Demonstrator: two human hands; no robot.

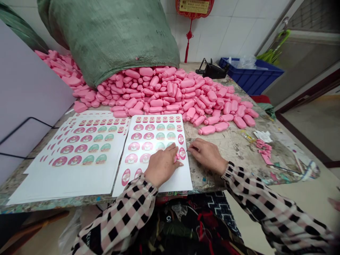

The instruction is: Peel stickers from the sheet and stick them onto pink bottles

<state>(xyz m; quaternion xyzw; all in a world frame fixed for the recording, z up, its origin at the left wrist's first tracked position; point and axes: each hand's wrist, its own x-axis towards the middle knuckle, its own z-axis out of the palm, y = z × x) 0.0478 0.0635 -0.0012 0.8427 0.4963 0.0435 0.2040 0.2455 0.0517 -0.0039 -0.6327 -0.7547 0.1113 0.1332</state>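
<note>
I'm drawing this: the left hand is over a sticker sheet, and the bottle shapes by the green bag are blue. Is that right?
Not blue: the head view shows the bottle shapes by the green bag are pink. The left hand is over a sticker sheet.

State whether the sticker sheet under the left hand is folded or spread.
Spread: the sticker sheet lies flat on the table, its printed rows facing up, no fold showing.

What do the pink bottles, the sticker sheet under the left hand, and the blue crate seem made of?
Pink bottles: probably moulded plastic, satin-looking, given their smooth, uniform shapes. Sticker sheet: likely paper, thin, flat and white, with a slight sheen over some printed stickers. Blue crate: apparently rigid plastic, fairly dull, judging by its even colour and straight, stiff walls.
</note>
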